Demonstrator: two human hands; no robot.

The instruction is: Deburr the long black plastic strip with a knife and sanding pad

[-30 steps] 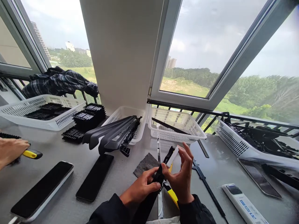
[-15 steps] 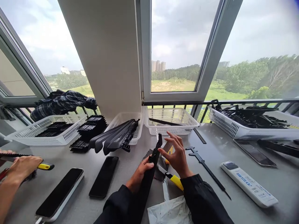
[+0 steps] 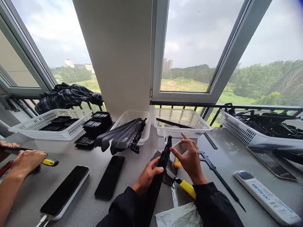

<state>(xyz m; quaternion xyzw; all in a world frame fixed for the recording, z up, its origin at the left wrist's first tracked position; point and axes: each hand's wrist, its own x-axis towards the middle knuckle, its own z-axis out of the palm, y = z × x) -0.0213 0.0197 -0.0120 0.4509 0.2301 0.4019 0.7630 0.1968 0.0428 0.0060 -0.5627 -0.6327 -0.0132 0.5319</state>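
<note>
A long black plastic trim strip slants up from my lap side, its clipped end pointing towards the baskets. My left hand is closed around it below that end, thumb on top. Beside the upper end is my right hand, thumb and fingers apart, the thumb tip at or very near the strip. A pale flat piece shows between these fingers; whether it is touched I cannot tell. Below lie a yellow-handled utility knife, a dark cloth-like scrap and a crumpled white plastic bag.
A caliper and a white power strip-like device lie right. Left are two phones. White baskets with black parts line the window. At far left, another person's hand holds a yellow-ended tool.
The view has shifted, so most things sit further right in the picture. My left hand keeps its hold on the trim strip, and my right hand stays beside its upper end.
</note>
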